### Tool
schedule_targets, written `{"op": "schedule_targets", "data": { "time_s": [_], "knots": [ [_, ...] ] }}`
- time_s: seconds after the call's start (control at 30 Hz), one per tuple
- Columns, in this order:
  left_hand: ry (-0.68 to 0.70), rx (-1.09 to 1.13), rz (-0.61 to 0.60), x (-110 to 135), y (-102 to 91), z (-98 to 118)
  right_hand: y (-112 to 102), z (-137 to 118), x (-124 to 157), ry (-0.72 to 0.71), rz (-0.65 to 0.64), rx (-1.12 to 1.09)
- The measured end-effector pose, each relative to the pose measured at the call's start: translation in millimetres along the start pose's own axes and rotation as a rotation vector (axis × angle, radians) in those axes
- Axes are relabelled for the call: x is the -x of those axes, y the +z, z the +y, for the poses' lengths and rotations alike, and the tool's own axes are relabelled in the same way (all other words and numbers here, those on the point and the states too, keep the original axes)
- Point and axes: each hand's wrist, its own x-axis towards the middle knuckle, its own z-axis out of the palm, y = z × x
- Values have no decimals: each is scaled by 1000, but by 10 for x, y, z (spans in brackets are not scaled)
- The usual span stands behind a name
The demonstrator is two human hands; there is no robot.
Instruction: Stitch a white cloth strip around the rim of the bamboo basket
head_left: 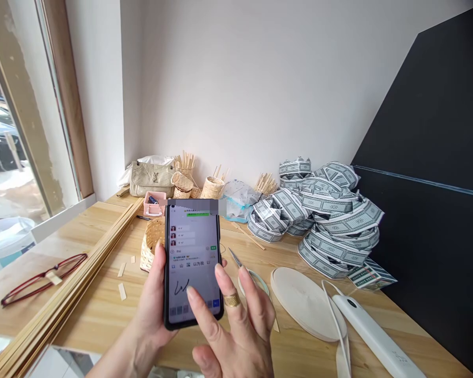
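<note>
My left hand (152,302) is wrapped round a black smartphone (195,262), held upright over the table. On its lit screen is a chat with a handwriting field, where a dark stroke shows. My right hand (236,320) has its fingers spread, and the index fingertip is at the handwriting field. A gold ring (232,300) sits on one finger of this hand. Behind the phone stands a small woven basket (147,244), partly hidden. Scissors (235,258) lie on the table just right of the phone, partly covered by my fingers.
Long bamboo strips (82,270) run along the left, beside red glasses (43,278). To the right are a coil of flat band (305,302), a white device with a cord (374,333) and stacked patterned paper rings (335,220). A beige handbag (152,178) stands against the wall.
</note>
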Motion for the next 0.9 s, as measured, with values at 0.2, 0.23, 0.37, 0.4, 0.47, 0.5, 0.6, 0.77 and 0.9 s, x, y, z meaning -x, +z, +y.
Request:
{"op": "schedule_targets", "data": {
  "time_s": [0.2,0.23,0.37,0.4,0.47,0.5,0.6,0.77,0.9],
  "knots": [
    [-4,-34,34,-6,5,-2,-20,-16,-69,67,44,-28],
    [-9,-36,34,-5,3,-3,-1,-41,-81,106,67,-48],
    [-1,-13,25,10,-13,-12,61,-117,-108,164,174,-75],
    [2,0,20,15,-15,-16,62,-119,-109,123,143,-56],
    [2,29,8,26,-14,-25,48,-105,-108,32,61,-12],
    [1,42,3,31,-13,-30,37,-92,-108,3,30,1],
    [0,66,7,42,-18,-39,11,-55,-112,5,12,-4],
    [12,55,36,39,-34,-37,14,-34,-108,16,-9,20],
    [1,49,6,24,-2,-26,55,-51,-61,-17,-6,20]
  ]
}}
